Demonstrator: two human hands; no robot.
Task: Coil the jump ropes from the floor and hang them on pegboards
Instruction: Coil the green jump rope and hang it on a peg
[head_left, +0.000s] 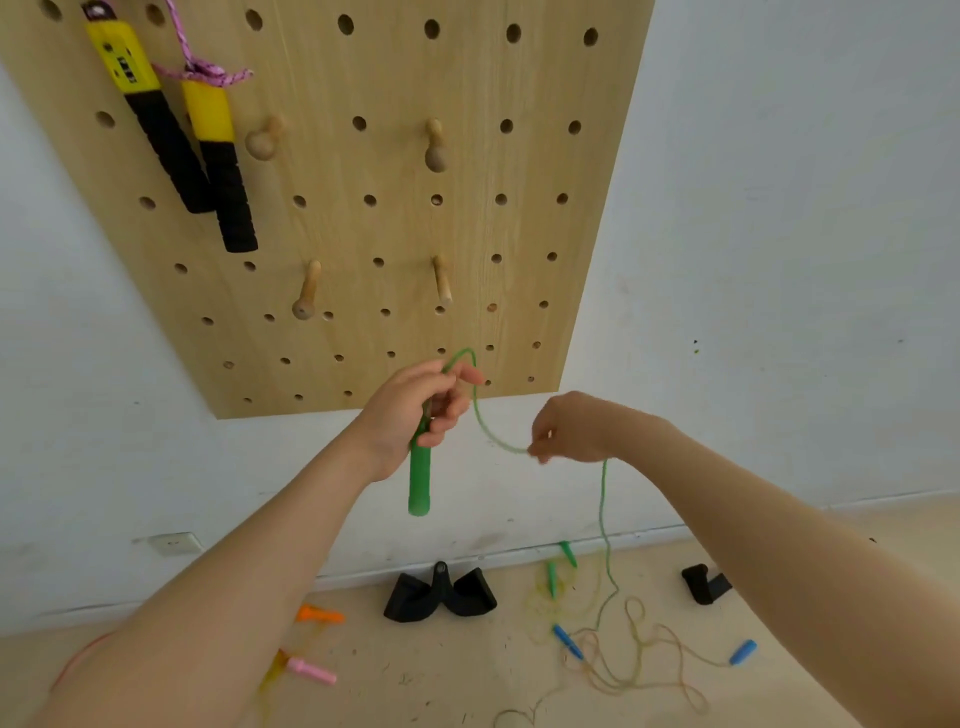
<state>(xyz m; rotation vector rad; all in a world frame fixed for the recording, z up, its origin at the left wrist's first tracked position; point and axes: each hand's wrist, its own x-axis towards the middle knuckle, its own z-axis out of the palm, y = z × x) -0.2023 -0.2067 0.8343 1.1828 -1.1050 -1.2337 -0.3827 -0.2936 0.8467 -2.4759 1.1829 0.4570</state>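
Below pegboard (332, 208), both hands (410, 410) on rope (488, 426)

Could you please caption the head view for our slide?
Left hand holds a green handle while right hand pinches its cord below the pegboard.

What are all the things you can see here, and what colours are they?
Pegboard: one, light wood, on the white wall.
Pegs: four, wooden, in the board's middle.
Hung jump rope: one, yellow and black handles with pink cord, upper left of the board.
Green jump rope: one, handle and cord held up, cord trailing to the floor.
Blue handles: two, on the floor at right, with yellowish cord.
Green handles: two, on the floor by the wall.
Orange handle: one, floor left.
Pink handle: one, floor left.
Black objects: two, by the wall.
Wall socket: one, white.
Left hand: holds the green handle.
Right hand: fingers pinch the green cord.
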